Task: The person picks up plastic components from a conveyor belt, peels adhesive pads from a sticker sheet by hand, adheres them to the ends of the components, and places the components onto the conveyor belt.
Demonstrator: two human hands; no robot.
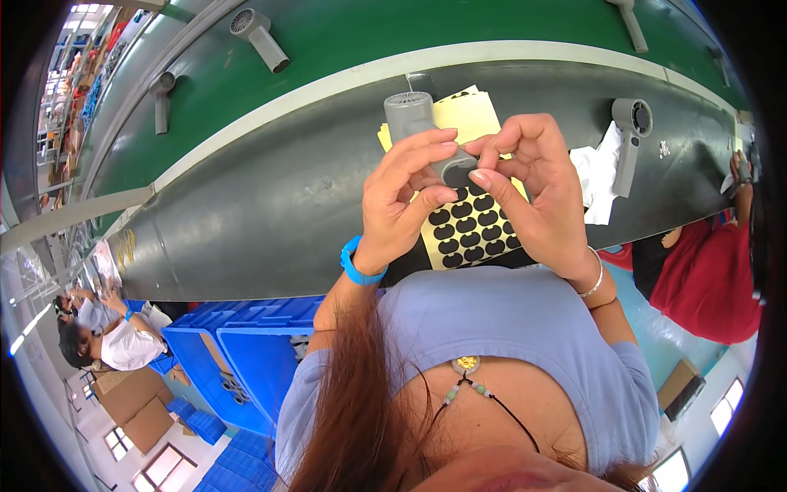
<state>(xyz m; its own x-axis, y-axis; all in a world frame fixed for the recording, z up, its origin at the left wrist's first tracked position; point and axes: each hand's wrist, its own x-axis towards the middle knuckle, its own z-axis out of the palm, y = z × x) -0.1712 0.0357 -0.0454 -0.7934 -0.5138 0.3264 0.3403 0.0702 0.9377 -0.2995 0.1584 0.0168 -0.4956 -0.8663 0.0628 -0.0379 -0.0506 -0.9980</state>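
Observation:
A grey handheld fan [407,123] is held over the bench with its round vented head pointing away from me and its handle end facing me. My left hand [399,197] is closed around the handle, fingers over the top and thumb below. On the handle's end lies a black oval sticker [459,173]. The thumb and fingertips of my right hand [537,184] are pinched at the sticker's right edge; the exact grip is partly hidden. Beneath both hands rests a yellow sheet of black stickers [469,230], with more yellow sheets [471,115] behind it.
Another grey fan [630,148] lies on white paper [597,176] to the right. Beyond the dark bench [270,189], a green conveyor [344,37] carries several fans. Blue crates [262,361] stand below left. Co-workers sit at left [131,340] and right [705,279].

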